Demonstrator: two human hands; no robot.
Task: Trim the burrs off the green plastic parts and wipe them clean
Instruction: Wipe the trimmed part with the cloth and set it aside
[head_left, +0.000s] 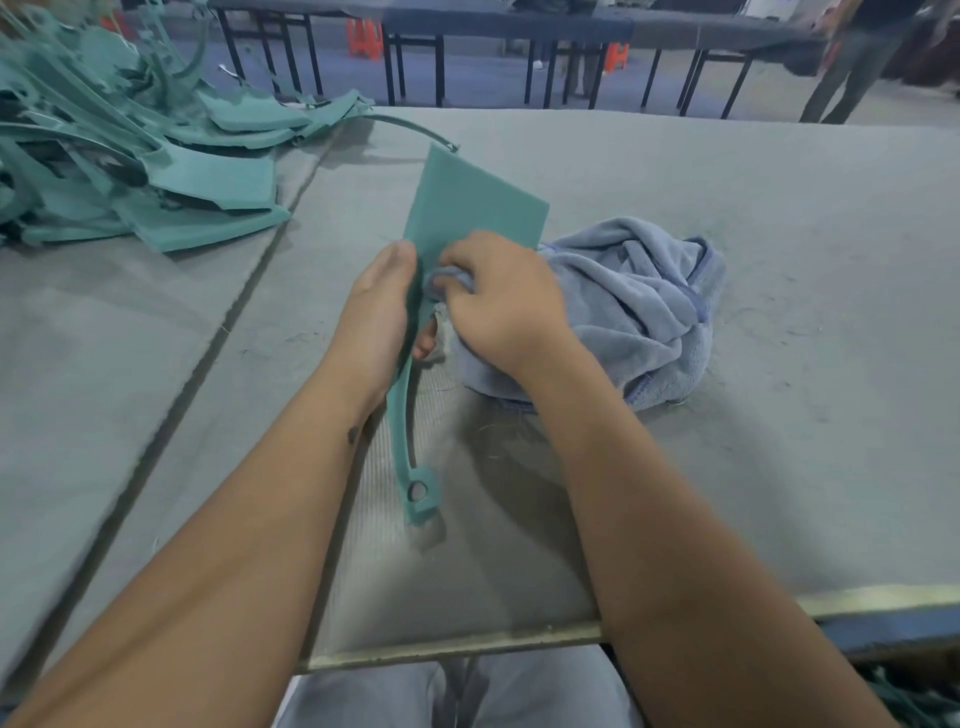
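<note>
On the grey felt-covered counter (727, 171), a heap of green plastic parts (119, 156) lies far left, a crumpled blue-grey towel (649, 312) sits right of centre, and between them the left hand (374, 317) grips a flat green long-handled plastic part (467, 208) while the right hand (504, 301) pinches a towel fold against it.

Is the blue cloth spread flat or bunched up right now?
Bunched up. The blue cloth lies in crumpled folds on the table; the right hand grips one wad of it.
</note>
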